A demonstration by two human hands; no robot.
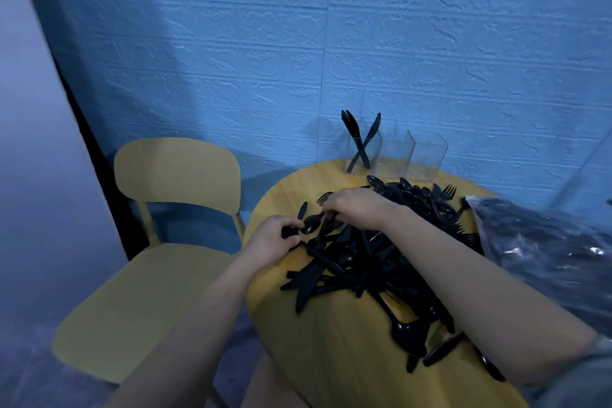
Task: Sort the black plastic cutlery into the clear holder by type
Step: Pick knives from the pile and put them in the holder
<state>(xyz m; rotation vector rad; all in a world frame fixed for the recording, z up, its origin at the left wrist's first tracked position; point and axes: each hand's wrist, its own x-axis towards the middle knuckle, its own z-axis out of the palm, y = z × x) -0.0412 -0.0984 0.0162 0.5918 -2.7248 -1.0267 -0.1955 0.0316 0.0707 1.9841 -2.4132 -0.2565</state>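
A big heap of black plastic cutlery [374, 258] covers the middle of the round yellow table [331, 358]. The clear holder [397, 156] stands at the table's far edge; its left compartment holds a few black knives [361, 139], the other compartments look bare. My left hand [275, 242] is at the heap's left edge, fingers curled around black cutlery, with a spoon [313, 223] just by its fingertips. My right hand [354, 209] reaches across the heap, fingers bent down into the pieces near a fork [324, 198]; what it holds is hidden.
A yellow chair [159, 242] stands left of the table. A clear plastic bag with more black cutlery [546, 248] lies at the table's right side. A blue textured wall is right behind the holder.
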